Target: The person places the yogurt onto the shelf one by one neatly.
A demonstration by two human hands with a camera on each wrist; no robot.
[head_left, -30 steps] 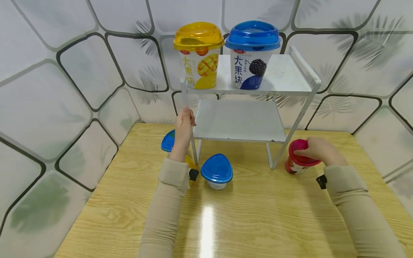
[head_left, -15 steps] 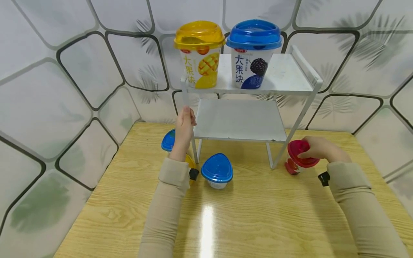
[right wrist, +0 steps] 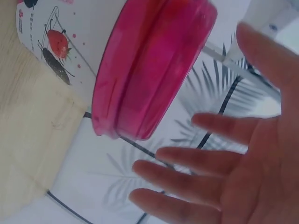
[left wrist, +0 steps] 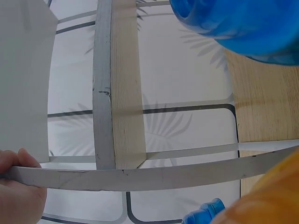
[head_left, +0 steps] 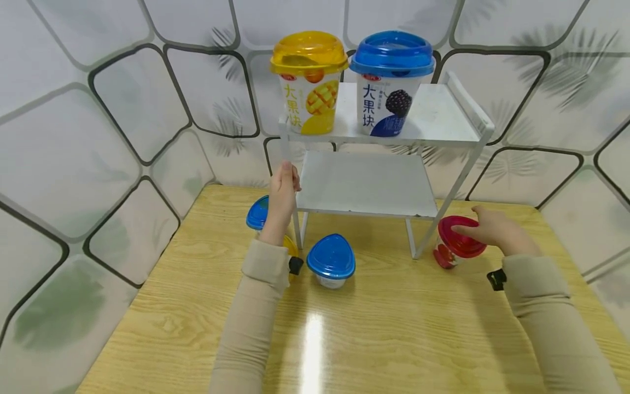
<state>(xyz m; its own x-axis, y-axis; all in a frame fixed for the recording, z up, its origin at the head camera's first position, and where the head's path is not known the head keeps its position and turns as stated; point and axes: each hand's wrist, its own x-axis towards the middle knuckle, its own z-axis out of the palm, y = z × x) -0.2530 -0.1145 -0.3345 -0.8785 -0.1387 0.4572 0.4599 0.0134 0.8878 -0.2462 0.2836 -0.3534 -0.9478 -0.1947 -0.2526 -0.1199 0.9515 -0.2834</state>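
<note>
My left hand (head_left: 282, 194) grips the left front post (left wrist: 131, 179) of a white two-tier rack (head_left: 366, 183), its fingers wrapped round the bar in the left wrist view. Over at the right, my right hand (head_left: 499, 232) hovers beside a yogurt cup with a red lid (head_left: 461, 238) that stands on the table right of the rack. Seen from the right wrist, the fingers (right wrist: 191, 182) are spread and straight, with a gap between them and the pink-red lid (right wrist: 149, 70); strawberries are printed on the cup's white side.
On the top tier stand a yellow-lidded mango cup (head_left: 315, 106) and a blue-lidded blackberry cup (head_left: 386, 104). A blue-lidded cup (head_left: 331, 260) sits before the rack. Another blue lid (head_left: 257, 213) and a yellow one (head_left: 290, 246) are partly hidden by the left arm. A patterned wall (head_left: 187, 87) surrounds the wooden table (head_left: 394, 328).
My right hand has loosened from the red-lidded cup, its fingers lifting and spreading. The cup has tilted slightly and settled in place. My left hand keeps its grip on the post.
</note>
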